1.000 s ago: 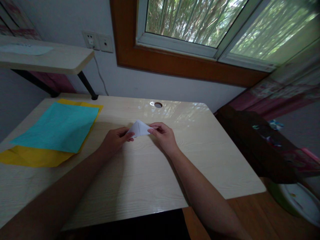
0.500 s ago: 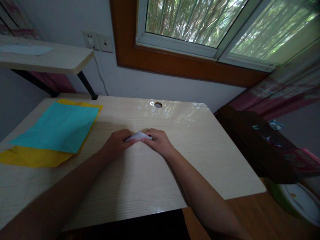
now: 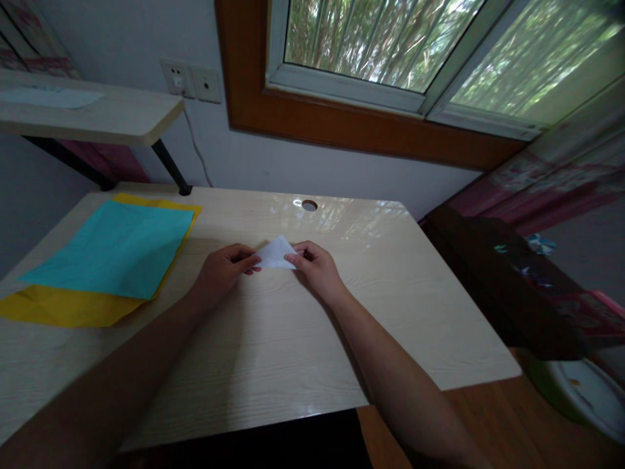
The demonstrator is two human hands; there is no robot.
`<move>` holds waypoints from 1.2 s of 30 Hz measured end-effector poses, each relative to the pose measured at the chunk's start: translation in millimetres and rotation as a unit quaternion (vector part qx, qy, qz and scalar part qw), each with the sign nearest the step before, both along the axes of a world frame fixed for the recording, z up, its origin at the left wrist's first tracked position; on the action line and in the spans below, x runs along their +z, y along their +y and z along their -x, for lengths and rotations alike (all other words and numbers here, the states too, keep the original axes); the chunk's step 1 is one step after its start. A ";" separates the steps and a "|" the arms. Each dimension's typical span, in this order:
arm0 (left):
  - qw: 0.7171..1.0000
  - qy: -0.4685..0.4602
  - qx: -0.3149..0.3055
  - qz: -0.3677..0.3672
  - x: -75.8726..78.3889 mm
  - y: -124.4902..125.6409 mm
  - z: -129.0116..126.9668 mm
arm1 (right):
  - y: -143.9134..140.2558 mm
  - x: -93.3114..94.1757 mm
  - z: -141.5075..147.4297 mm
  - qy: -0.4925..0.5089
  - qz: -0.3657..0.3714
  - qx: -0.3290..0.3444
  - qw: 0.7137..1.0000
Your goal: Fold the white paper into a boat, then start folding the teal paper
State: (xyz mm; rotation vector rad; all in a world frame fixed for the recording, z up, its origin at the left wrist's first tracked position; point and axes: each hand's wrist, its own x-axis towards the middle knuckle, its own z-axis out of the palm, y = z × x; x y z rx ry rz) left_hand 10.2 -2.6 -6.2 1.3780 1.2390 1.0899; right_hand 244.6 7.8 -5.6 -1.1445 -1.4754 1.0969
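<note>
Head view: my left hand [image 3: 223, 268] and right hand [image 3: 319, 268] pinch the folded paper [image 3: 275, 253] by its side corners, sensible holds for something likely light, easily creased.

Paper [image 3: 274, 253] between the fingers [image 3: 248, 262]: white. Counter [image 3: 293, 352] beneath the fingers: pale cream, wood-grained. Upper sheet [image 3: 117, 251], left of the fingers: turquoise. Lower sheet [image 3: 73, 309], likewise left: yellow. Window surround [image 3: 312, 120] beyond them: orange-brown. Curtain [image 3: 527, 207], far right of them: pink, pale patterned band.
</note>
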 end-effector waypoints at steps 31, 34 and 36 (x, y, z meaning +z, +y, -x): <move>0.995 -0.069 -0.003 -0.078 2.8 -0.4 1.2 | -6.5 6.0 -2.5 -0.060 -0.005 0.115 0.992; 0.993 -0.065 -0.002 -0.101 -1.1 -1.6 -0.1 | -9.7 6.4 -1.6 -0.074 -0.015 0.174 0.982; 0.992 -0.055 -0.012 -0.111 -4.6 -2.9 -1.1 | -10.8 5.9 -0.4 -0.070 -0.019 0.185 0.980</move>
